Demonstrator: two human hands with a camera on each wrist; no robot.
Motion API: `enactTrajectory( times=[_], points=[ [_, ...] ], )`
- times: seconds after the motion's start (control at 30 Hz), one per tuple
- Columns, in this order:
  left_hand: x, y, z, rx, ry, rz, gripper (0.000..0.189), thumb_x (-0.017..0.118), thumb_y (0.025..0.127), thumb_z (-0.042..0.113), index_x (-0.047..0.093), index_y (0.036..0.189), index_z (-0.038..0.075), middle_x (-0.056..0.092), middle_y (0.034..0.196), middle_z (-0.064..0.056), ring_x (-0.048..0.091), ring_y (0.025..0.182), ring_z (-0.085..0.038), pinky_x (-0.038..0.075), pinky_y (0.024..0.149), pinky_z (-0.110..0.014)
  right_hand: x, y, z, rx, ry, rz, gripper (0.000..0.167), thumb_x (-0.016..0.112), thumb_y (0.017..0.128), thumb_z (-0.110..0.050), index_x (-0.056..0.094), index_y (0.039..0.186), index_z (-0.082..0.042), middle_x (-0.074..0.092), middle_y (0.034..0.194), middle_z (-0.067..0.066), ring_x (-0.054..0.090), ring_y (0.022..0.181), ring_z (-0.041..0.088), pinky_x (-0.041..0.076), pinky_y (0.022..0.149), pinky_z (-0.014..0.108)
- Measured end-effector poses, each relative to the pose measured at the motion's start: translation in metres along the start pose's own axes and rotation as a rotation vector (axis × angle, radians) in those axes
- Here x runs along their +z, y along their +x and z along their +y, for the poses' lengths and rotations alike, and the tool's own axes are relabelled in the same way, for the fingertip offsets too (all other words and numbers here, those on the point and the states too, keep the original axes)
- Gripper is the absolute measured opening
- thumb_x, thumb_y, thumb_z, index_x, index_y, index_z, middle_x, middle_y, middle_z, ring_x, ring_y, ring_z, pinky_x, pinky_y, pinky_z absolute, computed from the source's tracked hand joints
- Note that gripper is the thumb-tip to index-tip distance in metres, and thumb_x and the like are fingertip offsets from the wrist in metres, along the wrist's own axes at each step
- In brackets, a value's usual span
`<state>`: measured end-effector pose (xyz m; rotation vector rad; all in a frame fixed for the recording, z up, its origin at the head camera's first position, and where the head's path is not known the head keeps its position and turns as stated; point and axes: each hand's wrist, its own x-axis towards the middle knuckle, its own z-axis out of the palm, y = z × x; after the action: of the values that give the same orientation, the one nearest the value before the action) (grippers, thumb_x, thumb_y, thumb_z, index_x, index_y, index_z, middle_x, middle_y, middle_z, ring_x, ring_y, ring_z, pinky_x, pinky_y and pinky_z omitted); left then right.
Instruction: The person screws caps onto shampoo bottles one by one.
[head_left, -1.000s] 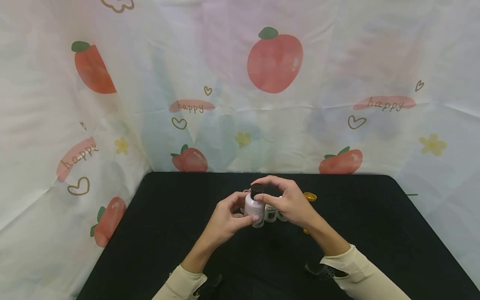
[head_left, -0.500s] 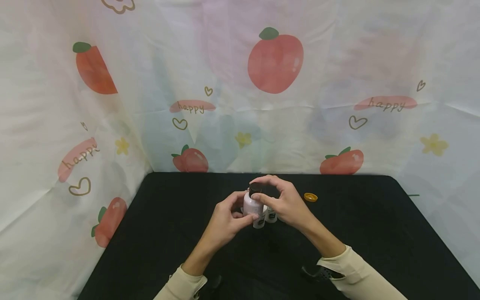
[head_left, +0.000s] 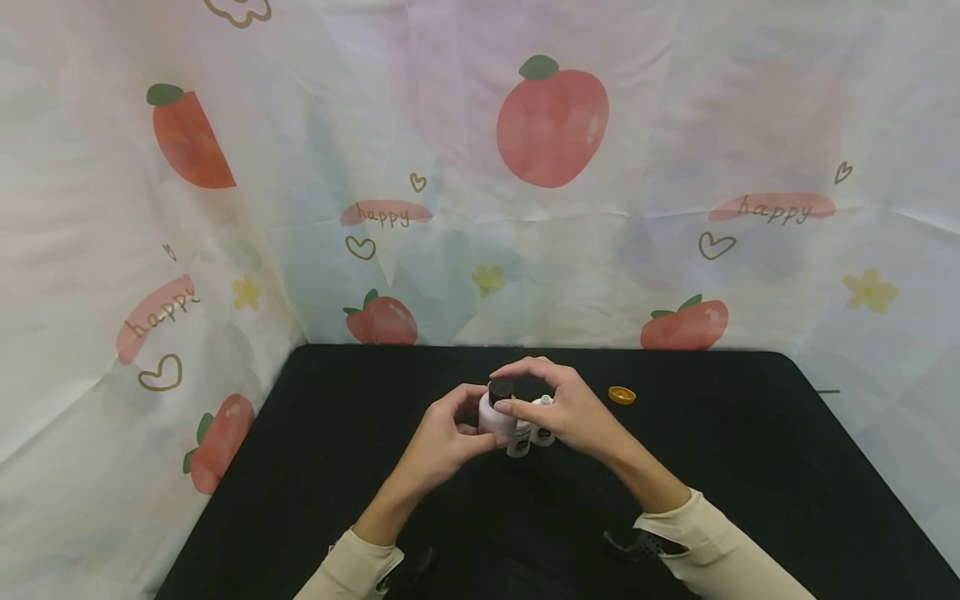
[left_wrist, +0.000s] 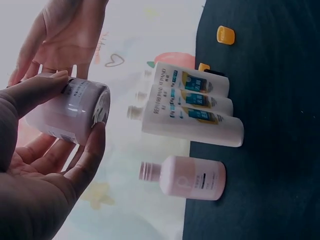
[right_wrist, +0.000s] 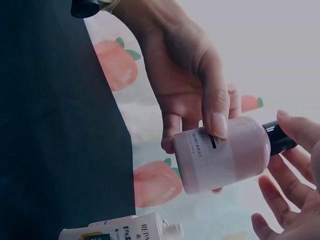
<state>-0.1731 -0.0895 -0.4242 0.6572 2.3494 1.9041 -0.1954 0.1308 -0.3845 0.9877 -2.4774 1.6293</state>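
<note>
My left hand (head_left: 442, 433) grips a pale pink bottle (right_wrist: 225, 157) by its body, thumb on one side and fingers on the other. It is held up above the table, with its label showing in both wrist views. A black cap (right_wrist: 279, 137) sits at the bottle's neck. Thumb and fingers of my right hand (head_left: 566, 408) pinch that cap from the right. In the left wrist view, another pale pink bottle (left_wrist: 192, 178) stands on the table with its threaded neck bare. Beside it are white bottles (left_wrist: 200, 122) with blue-and-gold labels, narrow uncapped necks showing.
A yellow cap (head_left: 621, 395) lies on the black tabletop (head_left: 712, 450), right of the hands. More yellow (left_wrist: 204, 67) shows behind the white bottles in the left wrist view. A fruit-printed cloth (head_left: 450, 125) hangs behind the table.
Both hands have shifted slightly left and lower with the pink bottle, and its top leans a little more left. A white bottle's neck now shows below the right hand.
</note>
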Motion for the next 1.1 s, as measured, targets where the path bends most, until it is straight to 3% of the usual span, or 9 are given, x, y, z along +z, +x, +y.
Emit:
enactTrajectory(
  times=[0.27, 0.43, 0.67, 0.87, 1.1],
  points=[
    [-0.006, -0.001, -0.004, -0.013, -0.009, -0.026, 0.055, 0.085, 0.081, 0.007, 0.059, 0.130, 0.008, 0.065, 0.121, -0.010, 0.068, 0.104, -0.021, 0.061, 0.083, -0.033, 0.006, 0.004, 0.003, -0.021, 0.021, -0.022, 0.031, 0.079, 0.091, -0.022, 0.071, 0.121, -0.025, 0.067, 0.118, -0.006, 0.058, 0.114, 0.023, 0.050, 0.094, 0.038],
    [-0.011, -0.003, -0.010, -0.027, 0.024, -0.034, 0.056, 0.085, 0.082, 0.006, 0.058, 0.131, 0.010, 0.063, 0.122, -0.009, 0.067, 0.106, -0.022, 0.060, 0.086, -0.036, 0.013, 0.006, 0.005, -0.023, 0.045, -0.017, 0.031, 0.080, 0.089, -0.021, 0.071, 0.119, -0.023, 0.069, 0.116, -0.005, 0.062, 0.110, 0.021, 0.053, 0.092, 0.036],
    [-0.020, -0.010, -0.019, -0.006, 0.089, -0.021, 0.055, 0.084, 0.083, 0.007, 0.059, 0.132, 0.010, 0.064, 0.122, -0.011, 0.066, 0.106, -0.023, 0.059, 0.086, -0.032, 0.025, 0.007, 0.007, -0.007, 0.063, -0.036, 0.030, 0.080, 0.090, -0.022, 0.070, 0.119, -0.025, 0.069, 0.115, -0.006, 0.063, 0.108, 0.017, 0.054, 0.091, 0.035],
    [-0.027, -0.016, -0.026, -0.021, 0.105, -0.008, 0.054, 0.085, 0.081, 0.006, 0.061, 0.129, 0.013, 0.066, 0.120, -0.006, 0.066, 0.106, -0.019, 0.057, 0.088, -0.029, 0.034, 0.010, 0.008, 0.017, 0.081, -0.067, 0.033, 0.080, 0.090, -0.023, 0.070, 0.121, -0.021, 0.069, 0.118, -0.003, 0.062, 0.107, 0.019, 0.054, 0.088, 0.034],
    [-0.034, -0.021, -0.031, -0.035, 0.130, -0.003, 0.055, 0.087, 0.082, 0.018, 0.061, 0.130, 0.016, 0.066, 0.120, -0.001, 0.064, 0.110, -0.019, 0.055, 0.097, -0.035, 0.048, 0.013, 0.015, -0.018, 0.059, -0.065, 0.030, 0.082, 0.088, -0.023, 0.072, 0.117, -0.021, 0.069, 0.114, -0.003, 0.064, 0.101, 0.019, 0.056, 0.085, 0.038]
  ],
)
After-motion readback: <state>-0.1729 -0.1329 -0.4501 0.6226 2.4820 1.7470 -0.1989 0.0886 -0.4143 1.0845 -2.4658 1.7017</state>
